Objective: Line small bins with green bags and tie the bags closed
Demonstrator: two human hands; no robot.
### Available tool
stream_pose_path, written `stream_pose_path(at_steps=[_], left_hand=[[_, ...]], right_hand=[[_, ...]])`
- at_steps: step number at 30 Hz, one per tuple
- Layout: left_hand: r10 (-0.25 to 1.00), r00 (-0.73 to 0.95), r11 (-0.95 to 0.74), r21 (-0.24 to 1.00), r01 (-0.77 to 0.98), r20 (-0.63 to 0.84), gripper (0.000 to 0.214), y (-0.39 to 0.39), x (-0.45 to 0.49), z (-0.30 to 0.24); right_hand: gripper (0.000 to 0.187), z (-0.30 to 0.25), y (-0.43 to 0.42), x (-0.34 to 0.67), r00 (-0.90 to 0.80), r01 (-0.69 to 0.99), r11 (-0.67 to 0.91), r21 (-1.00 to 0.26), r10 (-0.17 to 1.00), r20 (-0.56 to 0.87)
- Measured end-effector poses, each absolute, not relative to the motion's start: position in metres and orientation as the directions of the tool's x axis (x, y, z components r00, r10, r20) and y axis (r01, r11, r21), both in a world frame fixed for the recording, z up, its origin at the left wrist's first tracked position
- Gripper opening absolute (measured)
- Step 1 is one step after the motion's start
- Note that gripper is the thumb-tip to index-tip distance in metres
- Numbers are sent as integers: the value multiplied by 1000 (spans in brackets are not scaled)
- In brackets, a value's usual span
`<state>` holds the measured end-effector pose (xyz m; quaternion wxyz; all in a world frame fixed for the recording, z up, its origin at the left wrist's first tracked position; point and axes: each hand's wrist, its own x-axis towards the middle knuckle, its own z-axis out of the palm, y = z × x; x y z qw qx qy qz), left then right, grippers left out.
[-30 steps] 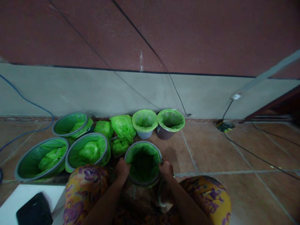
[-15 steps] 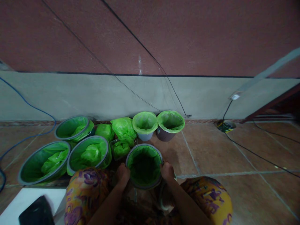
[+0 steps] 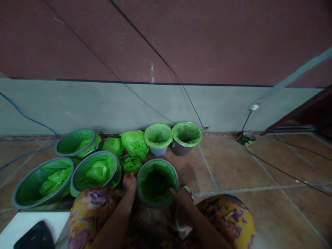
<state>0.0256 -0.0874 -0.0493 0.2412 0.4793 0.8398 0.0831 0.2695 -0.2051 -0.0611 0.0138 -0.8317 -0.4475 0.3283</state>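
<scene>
A round bin (image 3: 140, 180) with a grey rim and a green bag liner stands on the floor between my knees; its inside is dark. My left hand (image 3: 129, 183) is just left of this bin, fingers curled, close to a green plastic bundle (image 3: 132, 164). Whatever it may hold is too dim to make out. On the bin's right side, my right hand (image 3: 182, 197) grips the rim, with a fingertip reaching over it. Beside that hand a pale curved rim (image 3: 188, 191) of another container shows, mostly hidden by my forearm.
Along the wall stand a lined grey bin (image 3: 158, 151) and a lined brown bin (image 3: 181, 148). Several lined basins (image 3: 43, 166) and green bags (image 3: 133, 140) sit at the left. A black object (image 3: 36, 235) lies on a white surface (image 3: 61, 217). Cables cross the floor at the right.
My left hand has come off the bin's rim and moved slightly left and up. The right hand has shifted a little lower along the rim. The view has turned slightly right.
</scene>
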Motion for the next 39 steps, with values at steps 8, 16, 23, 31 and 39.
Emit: stream_pose_path(at_steps=[8, 16, 23, 31, 39], left_hand=[[872, -292, 429, 324, 843, -393, 32, -120, 32, -54], [875, -190, 333, 270, 904, -445, 23, -122, 34, -59], [847, -250, 413, 286, 865, -469, 41, -124, 35, -57], [803, -180, 447, 374, 813, -569, 22, -128, 35, -51], [837, -57, 360, 469, 806, -544, 19, -103, 58, -41]], right_hand=[[33, -57, -174, 285, 428, 724, -598, -345, 781, -455], [26, -63, -175, 277, 461, 723, -612, -321, 773, -436], [31, -69, -178, 278, 503, 671, -656, -345, 745, -438], [29, -72, -172, 279, 446, 652, -635, -415, 764, -467], [14, -55, -159, 302, 449, 547, -669, -502, 741, -499]])
